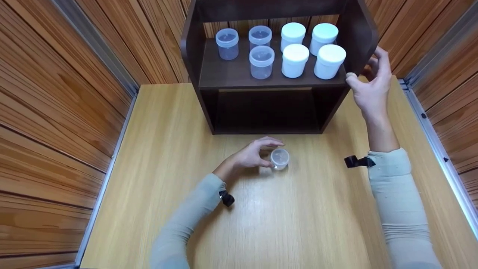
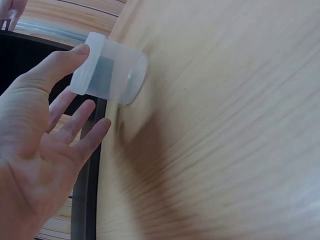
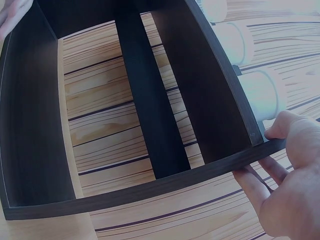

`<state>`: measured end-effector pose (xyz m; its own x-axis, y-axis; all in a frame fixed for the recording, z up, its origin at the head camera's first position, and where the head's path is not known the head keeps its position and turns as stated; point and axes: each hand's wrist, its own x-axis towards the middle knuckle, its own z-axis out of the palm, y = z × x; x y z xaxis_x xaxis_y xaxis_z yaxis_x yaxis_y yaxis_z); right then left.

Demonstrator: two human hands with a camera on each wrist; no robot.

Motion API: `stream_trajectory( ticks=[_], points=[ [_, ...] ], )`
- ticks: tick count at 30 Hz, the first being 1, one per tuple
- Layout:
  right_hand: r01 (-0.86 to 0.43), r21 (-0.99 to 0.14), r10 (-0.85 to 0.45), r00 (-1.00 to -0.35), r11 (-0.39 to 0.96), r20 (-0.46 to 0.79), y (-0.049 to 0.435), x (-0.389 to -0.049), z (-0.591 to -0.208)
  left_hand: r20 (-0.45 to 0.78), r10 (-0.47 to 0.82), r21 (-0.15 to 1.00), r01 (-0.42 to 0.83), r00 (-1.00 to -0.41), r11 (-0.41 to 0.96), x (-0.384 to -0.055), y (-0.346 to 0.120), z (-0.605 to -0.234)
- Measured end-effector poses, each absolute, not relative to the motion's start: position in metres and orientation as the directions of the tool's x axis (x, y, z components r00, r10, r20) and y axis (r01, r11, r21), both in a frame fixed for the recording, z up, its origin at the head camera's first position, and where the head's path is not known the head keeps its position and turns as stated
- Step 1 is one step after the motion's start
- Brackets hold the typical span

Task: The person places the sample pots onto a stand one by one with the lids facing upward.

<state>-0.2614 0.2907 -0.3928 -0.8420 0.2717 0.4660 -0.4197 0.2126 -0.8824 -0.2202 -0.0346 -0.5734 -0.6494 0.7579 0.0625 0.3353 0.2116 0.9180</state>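
Observation:
A clear plastic jar (image 1: 280, 158) with a translucent lid stands upright on the table, in front of a dark brown shelf unit (image 1: 231, 78). My left hand (image 1: 255, 154) is at the jar's left, its thumb against the rim and its fingers spread loosely behind. In the left wrist view the thumb overlaps the lid of the jar (image 2: 122, 70), and the other fingers of the left hand (image 2: 45, 120) are extended. My right hand (image 1: 375, 84) grips the shelf's right side panel, thumb at the front edge, fingers on the outer face, as the right hand (image 3: 295, 175) also shows.
On the upper shelf stand several white lidded jars (image 1: 295, 61) at the right and three clear jars (image 1: 261, 65) at the left. The lower compartment (image 1: 265, 110) is dark. Wood-panelled walls (image 1: 56, 112) with metal rails enclose the table (image 1: 164, 134).

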Motion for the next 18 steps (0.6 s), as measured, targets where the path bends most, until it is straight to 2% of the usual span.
stream_trajectory(
  ticks=[10, 18],
  points=[
    [-0.432, -0.878, 0.275, -0.836, 0.204, 0.475, 0.287, -0.259, -0.390, 0.000, 0.735, 0.944, 0.243, -0.678, 0.224, -0.215, -0.026, -0.585],
    [-0.426, -0.878, 0.274, -0.837, 0.219, 0.474, 0.289, -0.260, -0.392, 0.005, 0.725, 0.918, 0.290, -0.689, 0.270, -0.213, -0.025, -0.587]
  ],
)
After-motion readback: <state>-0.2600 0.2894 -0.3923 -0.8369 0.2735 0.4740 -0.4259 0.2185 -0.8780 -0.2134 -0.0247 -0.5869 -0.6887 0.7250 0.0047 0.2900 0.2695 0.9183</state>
